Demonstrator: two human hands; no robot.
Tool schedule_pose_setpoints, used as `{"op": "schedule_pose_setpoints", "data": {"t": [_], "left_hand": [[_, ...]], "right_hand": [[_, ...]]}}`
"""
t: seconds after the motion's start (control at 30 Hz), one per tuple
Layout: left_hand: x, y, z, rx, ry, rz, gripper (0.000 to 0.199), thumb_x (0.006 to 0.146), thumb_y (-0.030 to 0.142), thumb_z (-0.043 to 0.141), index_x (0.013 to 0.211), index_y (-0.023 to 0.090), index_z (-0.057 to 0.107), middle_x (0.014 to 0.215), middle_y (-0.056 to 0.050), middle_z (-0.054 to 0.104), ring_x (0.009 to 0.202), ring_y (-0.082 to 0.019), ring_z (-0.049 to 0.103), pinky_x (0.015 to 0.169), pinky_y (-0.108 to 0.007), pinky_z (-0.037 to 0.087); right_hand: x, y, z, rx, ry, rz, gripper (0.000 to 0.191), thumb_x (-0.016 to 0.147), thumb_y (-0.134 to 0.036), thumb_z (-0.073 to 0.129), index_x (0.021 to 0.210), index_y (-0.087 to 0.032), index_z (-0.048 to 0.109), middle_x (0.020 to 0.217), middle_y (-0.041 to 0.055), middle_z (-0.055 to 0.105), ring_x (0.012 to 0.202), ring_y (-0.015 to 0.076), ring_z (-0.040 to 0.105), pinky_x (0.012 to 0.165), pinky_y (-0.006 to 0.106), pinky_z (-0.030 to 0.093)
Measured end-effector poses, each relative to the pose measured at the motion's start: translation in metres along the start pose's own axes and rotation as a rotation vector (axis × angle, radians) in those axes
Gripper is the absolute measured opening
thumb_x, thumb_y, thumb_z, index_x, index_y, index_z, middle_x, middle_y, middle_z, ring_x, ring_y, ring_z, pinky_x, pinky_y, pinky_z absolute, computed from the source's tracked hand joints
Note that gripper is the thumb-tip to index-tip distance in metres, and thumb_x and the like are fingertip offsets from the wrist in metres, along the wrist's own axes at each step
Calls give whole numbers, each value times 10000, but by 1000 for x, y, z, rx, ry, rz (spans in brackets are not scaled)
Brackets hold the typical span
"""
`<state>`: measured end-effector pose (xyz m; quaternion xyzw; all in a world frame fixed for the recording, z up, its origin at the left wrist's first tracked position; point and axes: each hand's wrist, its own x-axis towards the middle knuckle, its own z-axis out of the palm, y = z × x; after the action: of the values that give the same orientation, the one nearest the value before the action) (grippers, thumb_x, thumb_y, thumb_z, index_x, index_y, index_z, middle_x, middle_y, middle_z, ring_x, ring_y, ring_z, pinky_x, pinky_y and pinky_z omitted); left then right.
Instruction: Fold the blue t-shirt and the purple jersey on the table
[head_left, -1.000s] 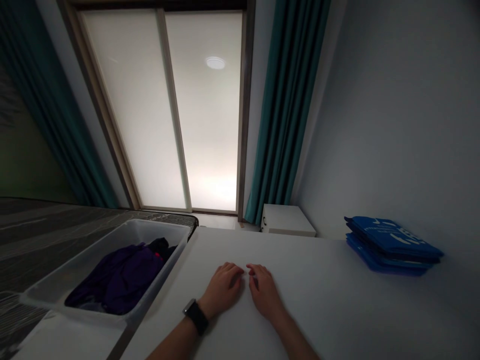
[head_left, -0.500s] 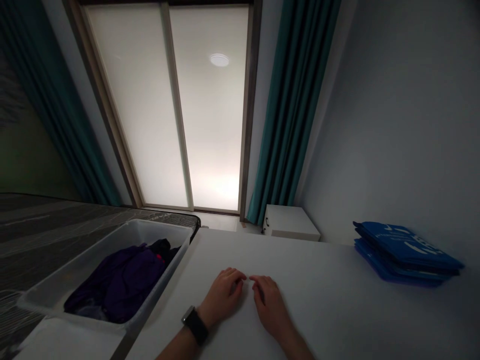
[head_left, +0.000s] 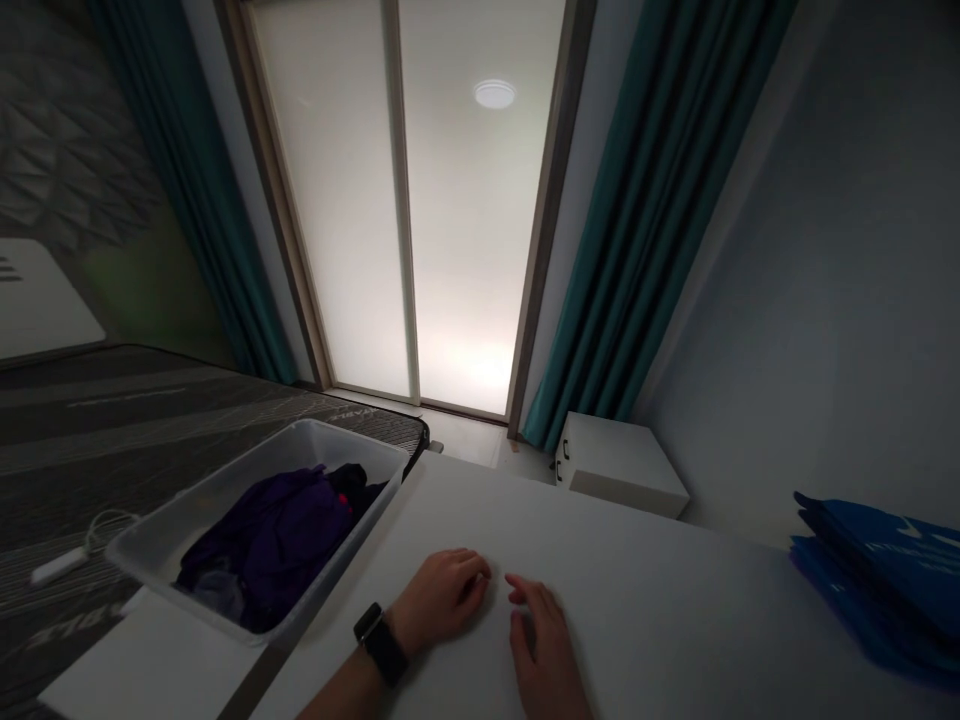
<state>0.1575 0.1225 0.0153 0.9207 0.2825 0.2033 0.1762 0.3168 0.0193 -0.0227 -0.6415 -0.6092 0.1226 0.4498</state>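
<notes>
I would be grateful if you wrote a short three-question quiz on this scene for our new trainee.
1. Multiple choice: what lies in the translucent plastic tub? A. purple clothing B. shoes C. books
2. True or false: the right hand is holding an object above the white table.
3. Fill in the blank: the black wristwatch is worn on the ____ hand.

Key: 1 A; 2 false; 3 left.

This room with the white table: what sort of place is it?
Probably a room in a home: a plastic tub of clothes, teal curtains, and folded blue cloth.
</notes>
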Motion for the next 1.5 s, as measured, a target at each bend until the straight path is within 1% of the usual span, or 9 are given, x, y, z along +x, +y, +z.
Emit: {"op": "schedule_pose_setpoints", "data": {"t": [0.27, 0.43, 0.6, 0.8, 0.93, 1.03, 1.2, 1.37, 1.5], "left_hand": [[-2, -6, -3, -19, 43, -29, 169, 869, 184, 466, 894, 219, 630, 739, -12, 655, 697, -158, 621, 684, -254, 446], [-3, -7, 1, -54, 100, -71, 224, 903, 195, 428, 1005, 214, 627, 769, -22, 672, 713, -162, 629, 710, -267, 454], [-3, 2, -4, -97, 157, -43, 209, 898, 180, 434, 978, 215, 624, 766, -22, 668, 705, -162, 619, 720, -289, 454], [-27, 25, -45, -64, 264, -84, 199, 915, 187, 426, 1001, 220, 603, 735, -37, 636, 711, -186, 593, 727, -350, 438], [-65, 14, -93, 63, 310, -105, 197, 934, 192, 416, 997, 225, 600, 746, -36, 628, 736, -187, 587, 720, -352, 424], [-101, -16, -129, 198, 358, -182, 211, 931, 180, 415, 1016, 220, 604, 783, -35, 648, 751, -180, 590, 724, -345, 421], [-160, -69, -169, 358, 366, -344, 178, 921, 223, 447, 954, 219, 623, 803, -31, 667, 779, -192, 596, 738, -344, 404], [-187, -91, -165, 359, 284, -412, 186, 913, 233, 445, 832, 207, 609, 698, -7, 626, 675, -165, 559, 672, -331, 354], [-188, -94, -151, 423, 300, -432, 239, 861, 191, 434, 635, 206, 511, 589, -3, 564, 599, -154, 508, 628, -343, 304]], "right_hand": [[-1, 10, 5, 20, -13, 9, 316, 882, -231, 423, 1148, -242, 592, 934, 65, 656, 906, 215, 613, 846, 366, 506], [-8, 6, 2, 23, -39, 10, 307, 896, -242, 402, 1137, -238, 592, 988, 76, 645, 952, 206, 611, 865, 357, 508], [-12, 10, 2, -4, -23, -23, 310, 906, -260, 403, 1159, -232, 579, 1002, 73, 652, 951, 196, 629, 844, 342, 529], [-12, 36, 19, -90, -214, -226, 364, 866, -245, 472, 1208, -276, 593, 1064, 65, 679, 989, 218, 649, 859, 372, 542], [-6, 38, 44, -116, -268, -340, 422, 811, -202, 513, 1209, -308, 602, 1084, 52, 684, 985, 222, 660, 846, 371, 554], [6, 11, 65, -59, -278, -406, 423, 830, -194, 488, 1230, -293, 584, 1107, 65, 670, 1008, 219, 645, 860, 372, 548], [46, -85, 92, 10, -304, -504, 378, 889, -198, 435, 1232, -285, 569, 1168, 72, 622, 1118, 235, 564, 953, 431, 471], [104, -169, 128, -26, -461, -606, 313, 897, -124, 395, 1086, -236, 619, 1073, 71, 623, 1066, 210, 546, 1018, 425, 376], [134, -192, 180, -231, -739, -712, 337, 862, -165, 490, 1174, -237, 595, 1134, 74, 620, 1100, 238, 548, 980, 410, 399]]}}
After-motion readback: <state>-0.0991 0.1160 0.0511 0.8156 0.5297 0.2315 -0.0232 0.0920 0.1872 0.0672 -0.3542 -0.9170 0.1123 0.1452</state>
